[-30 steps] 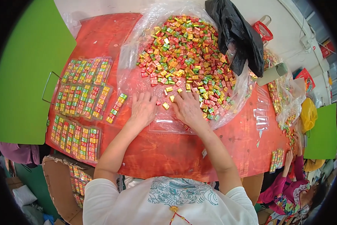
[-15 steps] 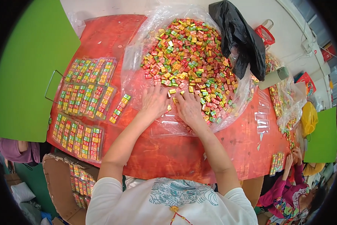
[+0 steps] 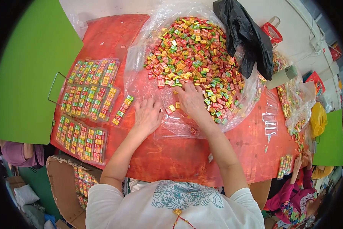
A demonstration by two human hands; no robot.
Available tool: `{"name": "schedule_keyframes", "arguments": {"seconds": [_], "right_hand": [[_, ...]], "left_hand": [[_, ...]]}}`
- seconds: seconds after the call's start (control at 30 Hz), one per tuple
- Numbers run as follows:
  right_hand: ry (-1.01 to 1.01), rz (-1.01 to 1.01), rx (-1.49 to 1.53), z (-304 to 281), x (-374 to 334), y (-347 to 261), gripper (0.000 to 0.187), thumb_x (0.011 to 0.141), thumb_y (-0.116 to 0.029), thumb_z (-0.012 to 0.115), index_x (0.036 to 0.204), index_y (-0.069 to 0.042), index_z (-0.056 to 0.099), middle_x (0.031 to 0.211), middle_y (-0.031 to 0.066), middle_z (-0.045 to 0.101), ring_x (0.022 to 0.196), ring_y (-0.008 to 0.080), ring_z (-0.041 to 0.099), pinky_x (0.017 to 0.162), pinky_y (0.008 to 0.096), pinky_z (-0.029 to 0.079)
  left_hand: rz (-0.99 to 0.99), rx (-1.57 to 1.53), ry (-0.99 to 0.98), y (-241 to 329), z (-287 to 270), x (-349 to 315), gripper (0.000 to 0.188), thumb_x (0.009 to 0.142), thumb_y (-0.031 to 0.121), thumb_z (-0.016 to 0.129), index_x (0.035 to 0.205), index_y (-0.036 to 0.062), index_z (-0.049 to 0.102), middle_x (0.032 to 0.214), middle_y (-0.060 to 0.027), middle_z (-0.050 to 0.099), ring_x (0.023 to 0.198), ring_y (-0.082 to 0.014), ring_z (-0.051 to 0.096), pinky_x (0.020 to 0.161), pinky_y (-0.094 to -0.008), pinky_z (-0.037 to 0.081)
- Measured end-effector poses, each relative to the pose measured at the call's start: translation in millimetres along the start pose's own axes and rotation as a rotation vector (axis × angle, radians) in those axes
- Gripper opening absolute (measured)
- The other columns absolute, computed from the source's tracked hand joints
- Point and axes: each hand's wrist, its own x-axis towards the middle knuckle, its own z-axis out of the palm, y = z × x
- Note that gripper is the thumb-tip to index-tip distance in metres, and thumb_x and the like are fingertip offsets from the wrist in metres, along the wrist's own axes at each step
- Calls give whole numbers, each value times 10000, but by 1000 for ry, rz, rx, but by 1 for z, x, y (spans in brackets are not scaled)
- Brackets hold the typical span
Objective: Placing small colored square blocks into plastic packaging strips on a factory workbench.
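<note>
A large heap of small foil-wrapped pieces (image 3: 194, 49) in red, yellow and green lies on a clear plastic sheet (image 3: 135, 72). At the heap's near edge rests my right hand (image 3: 192, 102), its fingers apart and pointing into the pieces; no piece shows in its grip. My left hand (image 3: 148, 115) lies at the sheet's left side, palm down with fingers spread, nothing seen in it. Between the two hands are a few loose pieces (image 3: 170, 109). Left of my left hand sits a single filled clear strip (image 3: 123, 110), beside several rows of filled strips (image 3: 78, 101).
A cardboard box (image 3: 61, 183) with filled strips stands at lower left, below the red table (image 3: 160, 156). Green panels (image 3: 30, 76) flank the table. A black bag (image 3: 247, 38) overlaps the heap's right side. Empty clear trays (image 3: 270, 122) lie farther right, near a co-worker's hands (image 3: 302, 162).
My left hand has drawn back from the heap, toward the left and nearer to me. My right hand has shifted slightly up and left against the pieces.
</note>
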Motion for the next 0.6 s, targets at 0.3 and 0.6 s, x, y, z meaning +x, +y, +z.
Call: {"name": "schedule_keyframes", "arguments": {"seconds": [0.3,0.6], "right_hand": [[16,64,-81,5,-14,10,137,864,-199,690,974,-123,659,985,75,606,966,263,599,884,436,421],[77,113,57,-20,-35,10,134,886,-169,680,1009,-114,681,963,68,612,953,254,603,864,425,417]], "left_hand": [[51,55,-103,12,8,1,343,869,217,674,1193,109,650,1072,-114,572,1052,-309,554,990,-583,349],[34,0,-36,8,1,-6,516,888,253,688,1370,108,575,1162,-130,577,1104,-303,522,978,-517,354]]}}
